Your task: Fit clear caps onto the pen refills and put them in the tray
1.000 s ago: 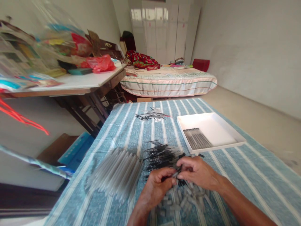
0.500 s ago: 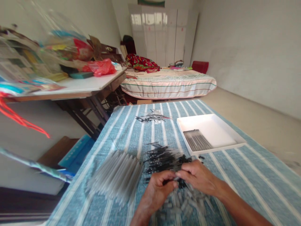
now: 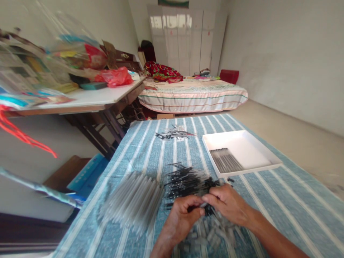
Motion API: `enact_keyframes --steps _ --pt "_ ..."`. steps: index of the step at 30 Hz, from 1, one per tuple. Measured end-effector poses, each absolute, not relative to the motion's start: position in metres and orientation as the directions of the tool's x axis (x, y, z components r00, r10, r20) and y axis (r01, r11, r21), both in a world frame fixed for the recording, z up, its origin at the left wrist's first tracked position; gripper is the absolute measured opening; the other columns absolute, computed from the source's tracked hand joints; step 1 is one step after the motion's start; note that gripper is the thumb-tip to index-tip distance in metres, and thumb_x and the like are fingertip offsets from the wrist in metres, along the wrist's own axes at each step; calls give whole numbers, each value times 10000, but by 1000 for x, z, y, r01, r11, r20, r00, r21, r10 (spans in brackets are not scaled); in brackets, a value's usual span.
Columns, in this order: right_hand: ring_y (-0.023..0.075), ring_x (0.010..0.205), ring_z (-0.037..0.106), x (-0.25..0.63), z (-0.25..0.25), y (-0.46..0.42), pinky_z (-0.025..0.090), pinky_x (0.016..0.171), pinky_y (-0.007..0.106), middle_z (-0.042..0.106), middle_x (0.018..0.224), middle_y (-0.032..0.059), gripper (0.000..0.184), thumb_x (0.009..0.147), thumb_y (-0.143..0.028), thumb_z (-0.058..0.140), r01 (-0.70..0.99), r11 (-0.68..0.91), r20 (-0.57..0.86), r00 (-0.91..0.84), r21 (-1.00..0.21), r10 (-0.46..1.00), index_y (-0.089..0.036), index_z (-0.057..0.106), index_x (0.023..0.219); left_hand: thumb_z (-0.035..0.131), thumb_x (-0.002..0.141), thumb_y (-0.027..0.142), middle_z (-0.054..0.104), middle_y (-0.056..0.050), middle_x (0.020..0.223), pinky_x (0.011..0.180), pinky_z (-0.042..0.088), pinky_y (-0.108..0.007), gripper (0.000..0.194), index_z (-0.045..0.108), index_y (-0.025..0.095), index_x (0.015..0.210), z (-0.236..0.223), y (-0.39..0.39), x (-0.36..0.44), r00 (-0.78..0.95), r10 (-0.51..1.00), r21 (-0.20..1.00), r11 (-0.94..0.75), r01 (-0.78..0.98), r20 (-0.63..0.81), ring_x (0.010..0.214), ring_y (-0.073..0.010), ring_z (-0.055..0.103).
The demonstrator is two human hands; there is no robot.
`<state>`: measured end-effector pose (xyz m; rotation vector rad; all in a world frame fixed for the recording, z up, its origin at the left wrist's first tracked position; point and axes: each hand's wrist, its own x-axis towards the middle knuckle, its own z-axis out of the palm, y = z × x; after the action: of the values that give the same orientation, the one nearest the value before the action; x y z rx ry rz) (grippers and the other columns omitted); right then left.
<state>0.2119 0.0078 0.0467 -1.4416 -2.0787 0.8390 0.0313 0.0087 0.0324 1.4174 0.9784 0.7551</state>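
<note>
My left hand (image 3: 185, 215) and my right hand (image 3: 228, 202) meet fingertip to fingertip over the near part of the table. Both are closed in a pinch; whatever lies between the fingers is too small and hidden to name. Just beyond them spreads a pile of black pen refills (image 3: 185, 181), with small black parts (image 3: 212, 182) at its right end. Below the hands lie loose translucent grey caps (image 3: 215, 233), partly covered by the wrists. Left of my left hand is a stack of translucent grey pen barrels (image 3: 134, 200).
A shallow white box (image 3: 252, 147) holds a row of assembled-looking pens (image 3: 225, 160) at its left. Thin dark pieces (image 3: 174, 134) lie at the far side of the striped tablecloth (image 3: 146, 154). A cluttered desk (image 3: 107, 98) stands left; a bed (image 3: 193, 95) is behind.
Almost nothing differs. Both hands stay pinched together at the same spot, with only a tiny shift to the right in the picture.
</note>
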Motion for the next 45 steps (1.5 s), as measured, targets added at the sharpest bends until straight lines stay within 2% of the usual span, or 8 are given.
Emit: enact_keyframes --steps 4,8,12,19,25,31,40,45 --pt "90 516 458 212 46 6 296 503 194 499 528 -40 300 827 -391 492 622 244 33 -330 -744 943 -172 569 637 608 700 176 590 8 655 587 365 -207 100 694 146 741 32 8 32 433 897 989 30 146 -91 634 -123 480" --pt "91 497 451 212 46 5 286 493 198 480 500 -37 367 848 -404 451 640 238 19 -330 -731 944 -167 545 584 595 699 150 577 13 644 599 364 -208 98 686 141 734 33 7 32 435 896 987 18 161 -87 637 -121 476" --pt "90 530 470 212 48 4 295 508 189 503 536 -45 243 811 -341 516 615 240 30 -331 -751 943 -169 576 650 576 707 139 543 16 620 585 349 -211 84 660 130 700 34 7 34 433 898 979 -15 204 -77 630 -121 462" --pt "66 465 448 212 50 3 311 484 174 487 500 -56 294 852 -305 459 506 221 40 -343 -834 938 -160 536 608 537 747 119 547 11 717 631 368 -217 116 632 159 801 42 3 34 471 882 927 -175 331 -1 699 -131 491" --pt "65 437 428 215 46 3 278 437 177 472 473 -54 340 841 -330 463 536 176 16 -290 -826 957 -169 445 543 436 833 125 577 -34 802 714 400 -233 213 638 159 775 50 2 35 550 832 877 -311 367 65 795 -147 545" --pt "66 421 422 214 45 1 292 439 177 454 447 -58 310 825 -282 466 518 171 17 -289 -838 957 -172 448 535 517 772 84 613 -35 809 732 402 -249 153 645 168 758 46 1 40 484 869 807 -355 472 100 811 -158 563" --pt "71 386 447 212 42 -2 297 402 182 489 458 -45 322 818 -305 463 495 114 -27 -269 -861 963 -182 420 524 546 741 106 613 -31 761 684 388 -259 99 615 168 708 49 -7 46 413 906 681 -360 638 92 780 -172 552" --pt "78 377 483 219 46 -3 342 420 190 527 500 -38 360 857 -403 421 409 43 -54 -221 -911 974 -180 462 577 581 717 169 563 6 623 578 360 -230 111 597 168 607 50 -1 42 333 941 787 -248 565 58 615 -131 516"
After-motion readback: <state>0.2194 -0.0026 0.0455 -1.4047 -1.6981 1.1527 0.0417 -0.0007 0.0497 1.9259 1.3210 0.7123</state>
